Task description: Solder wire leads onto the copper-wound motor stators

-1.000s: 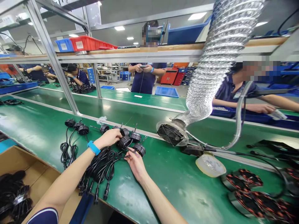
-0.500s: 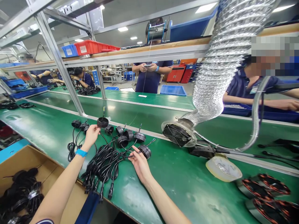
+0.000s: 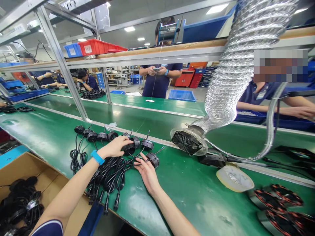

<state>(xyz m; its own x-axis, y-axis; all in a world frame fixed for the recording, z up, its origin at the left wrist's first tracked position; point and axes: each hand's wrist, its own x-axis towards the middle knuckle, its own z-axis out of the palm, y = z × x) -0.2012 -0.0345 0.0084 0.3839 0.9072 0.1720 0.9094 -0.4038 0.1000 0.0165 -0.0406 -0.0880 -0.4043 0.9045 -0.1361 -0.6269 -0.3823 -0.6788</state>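
Observation:
Several round black caps with black cables (image 3: 108, 170) lie on the green bench (image 3: 187, 186). A row of the caps (image 3: 92, 136) stands at the left. My left hand (image 3: 115, 146), with a blue wristband, is closed over one black cap (image 3: 128, 149) in the middle of the group. My right hand (image 3: 147, 172) rests on the bench with its fingers pinched on the cables beside another cap (image 3: 153, 159). The cable plugs hang toward the bench's front edge.
A small fan (image 3: 187, 141) on a silver flexible duct (image 3: 233, 65) stands to the right, with a tape roll (image 3: 235, 178) and copper-wound stators (image 3: 278, 200) beyond. A cardboard box (image 3: 22, 193) of black cables sits lower left. People work across the bench.
My left hand has set the lifted cap down in the row at the left and moved right onto a cap in the middle. My right hand has stayed on the cables.

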